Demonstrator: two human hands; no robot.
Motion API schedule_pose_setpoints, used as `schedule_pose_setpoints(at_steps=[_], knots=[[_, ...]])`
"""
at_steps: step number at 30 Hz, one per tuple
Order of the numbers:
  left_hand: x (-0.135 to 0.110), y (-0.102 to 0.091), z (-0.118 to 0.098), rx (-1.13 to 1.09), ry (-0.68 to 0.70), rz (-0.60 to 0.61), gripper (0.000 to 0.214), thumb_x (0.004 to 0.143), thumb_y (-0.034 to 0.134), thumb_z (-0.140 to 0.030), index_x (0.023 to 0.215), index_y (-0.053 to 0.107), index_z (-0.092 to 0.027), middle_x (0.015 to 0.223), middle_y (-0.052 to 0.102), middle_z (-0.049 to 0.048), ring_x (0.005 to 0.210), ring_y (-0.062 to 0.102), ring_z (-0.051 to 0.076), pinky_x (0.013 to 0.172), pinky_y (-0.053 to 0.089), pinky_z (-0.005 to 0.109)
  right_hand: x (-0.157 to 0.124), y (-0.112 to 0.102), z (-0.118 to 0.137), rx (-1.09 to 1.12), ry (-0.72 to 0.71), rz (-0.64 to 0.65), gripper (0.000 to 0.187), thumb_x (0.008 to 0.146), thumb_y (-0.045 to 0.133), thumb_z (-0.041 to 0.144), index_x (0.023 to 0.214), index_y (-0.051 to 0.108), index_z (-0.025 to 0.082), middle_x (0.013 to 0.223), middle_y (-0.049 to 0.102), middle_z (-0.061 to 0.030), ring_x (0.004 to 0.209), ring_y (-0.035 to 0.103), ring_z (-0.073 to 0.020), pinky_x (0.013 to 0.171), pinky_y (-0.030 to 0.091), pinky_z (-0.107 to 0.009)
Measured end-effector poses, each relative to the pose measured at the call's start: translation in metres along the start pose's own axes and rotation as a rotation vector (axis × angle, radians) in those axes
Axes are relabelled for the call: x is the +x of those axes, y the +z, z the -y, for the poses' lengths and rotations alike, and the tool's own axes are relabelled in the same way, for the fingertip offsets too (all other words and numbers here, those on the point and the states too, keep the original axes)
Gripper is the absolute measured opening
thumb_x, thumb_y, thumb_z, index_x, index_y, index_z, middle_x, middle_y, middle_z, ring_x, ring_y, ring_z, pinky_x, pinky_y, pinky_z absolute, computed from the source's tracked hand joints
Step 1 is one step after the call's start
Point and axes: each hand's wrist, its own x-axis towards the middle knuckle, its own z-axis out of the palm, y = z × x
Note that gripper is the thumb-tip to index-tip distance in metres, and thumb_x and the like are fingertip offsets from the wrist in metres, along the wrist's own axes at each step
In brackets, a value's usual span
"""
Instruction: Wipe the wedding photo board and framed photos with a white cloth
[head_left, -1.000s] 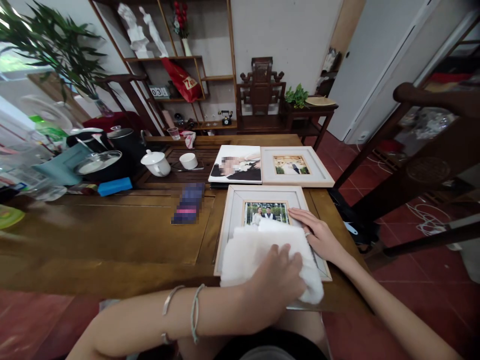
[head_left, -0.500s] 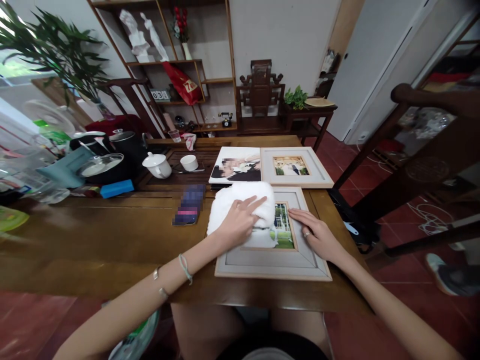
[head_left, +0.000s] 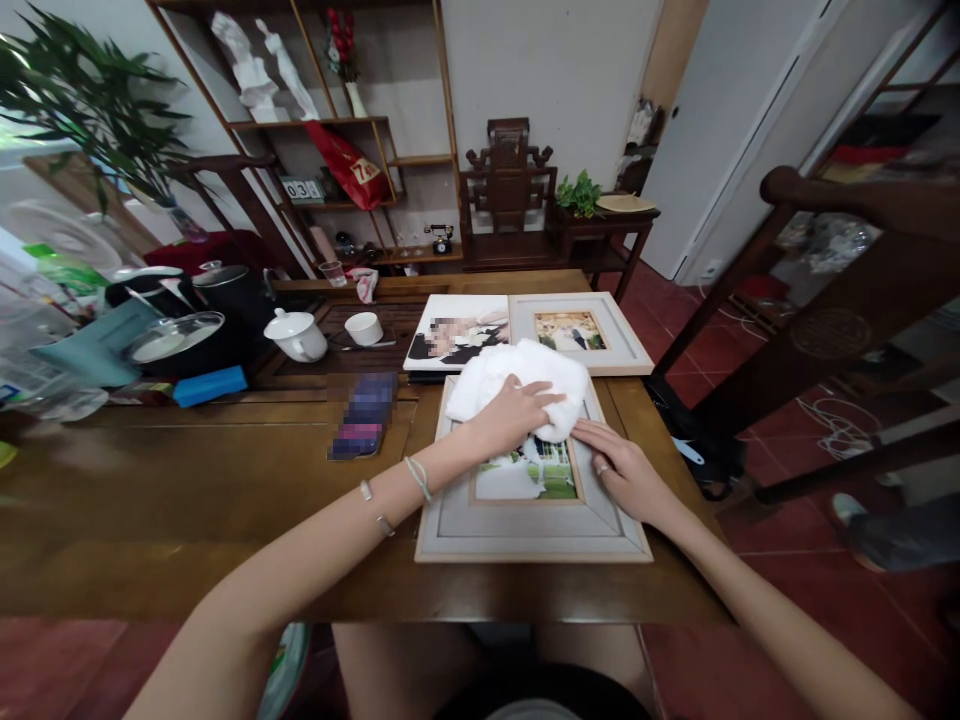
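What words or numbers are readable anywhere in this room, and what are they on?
"03" on the block calendar on the shelf.
Red bag: its printed mark is too blurred to read.
Pixelated flat item on the table: unreadable.
Near photo frame: no lettering visible.

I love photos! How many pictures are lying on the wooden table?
3. A pale wooden framed photo lies nearest, partly under the white fluffy cloth. A second pale framed photo is behind it, and a frameless photo print lies left of that.
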Motion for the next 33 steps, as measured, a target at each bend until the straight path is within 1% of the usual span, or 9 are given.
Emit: schedule_pose_setpoints(at_steps=[7,11,15,19,22,24,27,31,33], knots=[[-0.055,-0.01,0.009,0.017,-0.232,0.156,0.04,0.068,0.049,0.005,0.088,0.072,-0.02,0.145,0.045,0.0031,0.131,0.04,0.028,0.085,0.042,0.043,-0.001,0.0,-0.001,0.012,0.017,0.029,0.063,0.076,0.038,0.001,0.133,0.054,0.025,0.136,0.057,-0.006,0.13,0.049,-0.0228,0.11,0.037,-0.055],[-0.071,-0.008,0.003,-0.019,-0.271,0.143,0.037,0.067,0.05,0.001,0.091,0.072,-0.017,0.148,0.04,0.0069,0.132,0.037,0.031,0.088,0.042,0.046,-0.001,0.001,-0.001,0.011,0.022,0.011,0.062,0.077,0.039,0.002,0.132,0.055,0.026,0.135,0.057,-0.0047,0.129,0.049,-0.0227,0.111,0.037,-0.055],[-0.081,-0.014,-0.028,-0.182,-0.205,0.097,0.032,0.072,0.056,-0.01,0.098,0.071,-0.019,0.146,0.042,0.0063,0.129,0.038,0.032,0.091,0.042,0.046,-0.002,0.001,-0.002,0.006,0.027,0.017,0.062,0.077,0.039,0.002,0.132,0.055,0.026,0.136,0.057,-0.004,0.13,0.048,-0.0222,0.112,0.036,-0.054],[-0.097,-0.032,-0.068,-0.377,-0.019,0.085,0.027,0.08,0.057,-0.02,0.105,0.068,-0.023,0.142,0.046,0.0043,0.124,0.042,0.028,0.096,0.042,0.04,-0.002,0.001,-0.002,0.006,0.022,0.019,0.061,0.077,0.039,0.002,0.131,0.056,0.025,0.136,0.057,-0.0049,0.13,0.049,-0.0233,0.111,0.036,-0.055],[-0.102,-0.034,-0.081,-0.34,0.001,0.081,0.025,0.082,0.055,-0.021,0.104,0.067,-0.023,0.146,0.041,0.0057,0.126,0.041,0.03,0.097,0.04,0.045,-0.002,0.0,-0.002,0.003,0.022,0.028,0.063,0.076,0.039,0.001,0.132,0.055,0.025,0.136,0.057,-0.0049,0.13,0.049,-0.0234,0.111,0.037,-0.055],[-0.099,-0.026,-0.076,-0.267,-0.044,0.07,0.023,0.082,0.056,-0.021,0.102,0.068,-0.021,0.147,0.039,0.0094,0.129,0.039,0.033,0.099,0.036,0.052,-0.002,0.0,-0.002,0.003,0.018,0.032,0.064,0.076,0.039,0.001,0.132,0.055,0.026,0.136,0.057,-0.0044,0.13,0.049,-0.0234,0.111,0.037,-0.055],[-0.086,-0.006,-0.053,-0.182,-0.135,0.023,0.022,0.083,0.056,-0.02,0.101,0.069,-0.019,0.15,0.035,0.0117,0.136,0.031,0.034,0.106,0.028,0.056,-0.002,0.001,-0.003,-0.001,0.012,0.029,0.063,0.076,0.039,0.001,0.132,0.055,0.026,0.136,0.057,-0.0042,0.13,0.048,-0.0233,0.111,0.037,-0.056],[-0.063,0.015,-0.012,-0.076,-0.162,-0.056,0.022,0.085,0.057,-0.022,0.104,0.069,-0.018,0.154,0.029,0.0087,0.142,0.017,0.036,0.111,0.014,0.061,-0.002,0.001,-0.005,-0.005,0.005,0.028,0.061,0.077,0.038,0.002,0.132,0.055,0.024,0.135,0.057,-0.0056,0.13,0.049,-0.0231,0.111,0.037,-0.055],[-0.055,0.02,0.0,-0.062,-0.176,-0.078,0.025,0.087,0.058,-0.028,0.109,0.067,-0.02,0.155,0.027,0.0063,0.143,0.013,0.037,0.112,0.011,0.062,-0.002,0.001,-0.006,-0.002,0.007,0.025,0.06,0.078,0.038,0.003,0.131,0.056,0.024,0.135,0.058,-0.0057,0.129,0.049,-0.0231,0.11,0.038,-0.054]])
